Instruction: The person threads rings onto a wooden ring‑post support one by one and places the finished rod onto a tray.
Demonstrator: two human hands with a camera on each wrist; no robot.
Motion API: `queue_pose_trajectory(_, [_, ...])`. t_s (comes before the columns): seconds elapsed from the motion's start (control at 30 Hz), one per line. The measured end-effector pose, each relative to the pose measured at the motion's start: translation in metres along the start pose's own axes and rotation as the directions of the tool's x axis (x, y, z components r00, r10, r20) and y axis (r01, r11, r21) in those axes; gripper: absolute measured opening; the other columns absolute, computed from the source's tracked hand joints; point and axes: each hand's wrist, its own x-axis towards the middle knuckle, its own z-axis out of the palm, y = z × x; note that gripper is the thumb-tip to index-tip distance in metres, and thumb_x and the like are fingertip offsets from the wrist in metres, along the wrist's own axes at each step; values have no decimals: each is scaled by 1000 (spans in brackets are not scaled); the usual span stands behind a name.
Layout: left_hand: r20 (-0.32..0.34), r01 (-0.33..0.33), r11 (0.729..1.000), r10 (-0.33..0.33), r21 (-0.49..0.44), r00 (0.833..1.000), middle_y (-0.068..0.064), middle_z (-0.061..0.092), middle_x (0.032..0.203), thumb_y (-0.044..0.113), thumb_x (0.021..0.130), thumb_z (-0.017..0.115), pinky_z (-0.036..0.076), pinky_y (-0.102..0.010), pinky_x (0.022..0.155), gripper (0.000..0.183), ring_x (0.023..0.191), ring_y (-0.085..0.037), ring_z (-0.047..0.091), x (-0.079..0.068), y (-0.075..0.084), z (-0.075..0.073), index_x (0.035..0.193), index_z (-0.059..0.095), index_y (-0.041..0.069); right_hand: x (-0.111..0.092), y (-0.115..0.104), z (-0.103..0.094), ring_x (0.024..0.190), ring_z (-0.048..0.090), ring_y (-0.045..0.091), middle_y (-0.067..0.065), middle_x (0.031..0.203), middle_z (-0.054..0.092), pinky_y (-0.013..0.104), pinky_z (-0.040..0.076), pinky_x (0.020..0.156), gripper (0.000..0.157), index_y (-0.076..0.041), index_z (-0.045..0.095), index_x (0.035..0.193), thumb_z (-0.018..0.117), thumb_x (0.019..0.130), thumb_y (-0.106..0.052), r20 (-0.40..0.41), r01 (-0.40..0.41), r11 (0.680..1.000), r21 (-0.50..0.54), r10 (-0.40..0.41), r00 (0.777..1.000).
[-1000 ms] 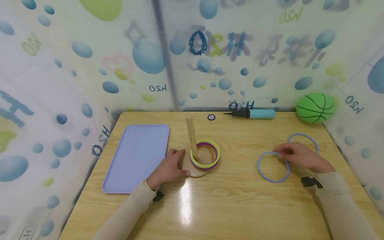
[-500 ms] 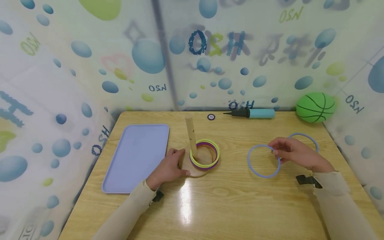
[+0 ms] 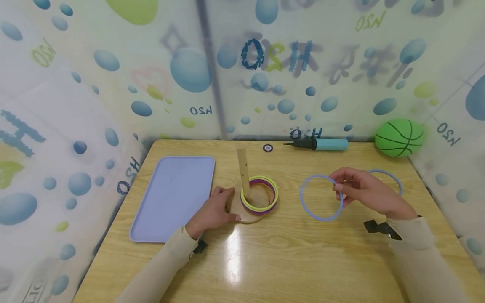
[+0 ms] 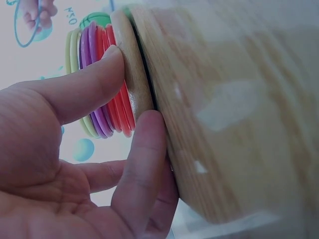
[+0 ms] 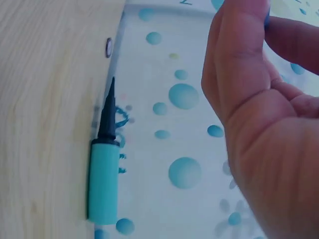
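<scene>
A round wooden base with an upright peg stands at mid-table. My left hand grips the base's left edge, thumb and fingers apart along the rim. Stacked around the peg are several rings; the left wrist view shows yellow rings, purple rings and red rings. Right of the stand, my right hand pinches a thin blue ring, raised and tilted. Another blue ring lies behind that hand, partly hidden by it. In the right wrist view the held ring is mostly out of sight.
A lilac tray lies to the left of the stand. Along the back edge are a small round disc, a black and turquoise hand pump and a green ball. Patterned curtains surround the wooden table.
My right hand has moved left and slightly away from me, bringing the blue ring up and closer to the peg. More of the other blue ring was uncovered earlier. My left hand stays put.
</scene>
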Motion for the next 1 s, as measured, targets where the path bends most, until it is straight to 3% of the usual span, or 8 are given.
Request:
queue_pose_trajectory(0.43, [-13, -14, 1000, 14, -2, 1000, -22, 51, 141, 34, 80, 93, 50, -49, 106, 100, 116, -29, 59, 0, -1, 1, 160, 43, 2, 9, -35, 17, 85, 70, 30, 14, 101, 67, 44, 65, 73, 26, -4, 58, 133, 57, 110, -15, -72, 70, 996, 55, -66, 995])
queue_pose_trajectory(0.7, [-16, -17, 1000, 17, -3, 1000, -23, 51, 140, 34, 80, 93, 50, -50, 107, 100, 117, -30, 59, -1, -3, 2, 160, 43, 1, 21, -56, 34, 86, 73, 29, 8, 104, 67, 43, 65, 76, 31, -4, 57, 139, 58, 110, -12, -139, 147, 981, 123, -130, 982])
queue_pose_trajectory(1.0, [-10, -24, 1000, 25, 14, 1000, -24, 50, 142, 35, 81, 93, 50, -51, 109, 100, 122, -35, 59, 1, -4, 2, 160, 42, 1, 43, -87, 54, 84, 74, 23, 13, 105, 61, 43, 65, 73, 30, -6, 60, 138, 60, 109, -14, -217, 221, 955, 197, -177, 960])
